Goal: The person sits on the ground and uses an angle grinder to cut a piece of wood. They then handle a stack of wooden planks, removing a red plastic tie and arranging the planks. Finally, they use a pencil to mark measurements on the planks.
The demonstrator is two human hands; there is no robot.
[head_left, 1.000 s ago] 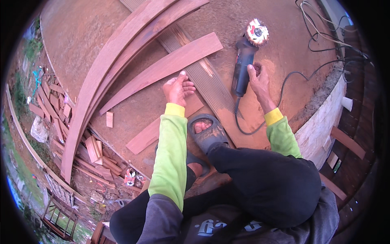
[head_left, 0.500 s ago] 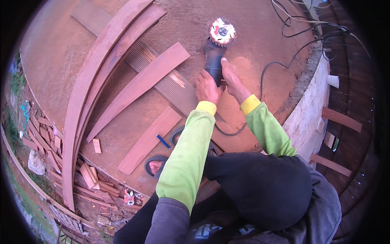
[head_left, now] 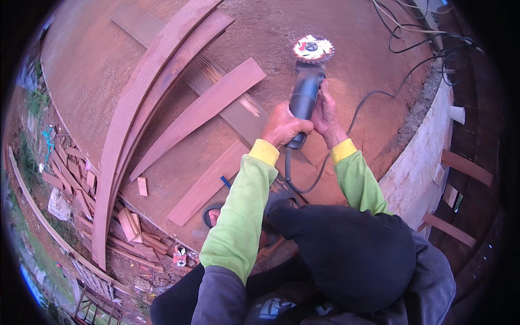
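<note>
Holding grinder (head_left: 305, 100) in both hands (head_left: 283, 127)

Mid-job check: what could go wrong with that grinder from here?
The round toothed metal disc on the black cylindrical angle grinder shows no guard in this view; if it spins, the bare right hand could be cut by sliding forward.
The thin black power cord loops near that hand's wrist and might snag.
Only the bare left hand clearly wraps the grinder's body, so it might twist loose.
</note>
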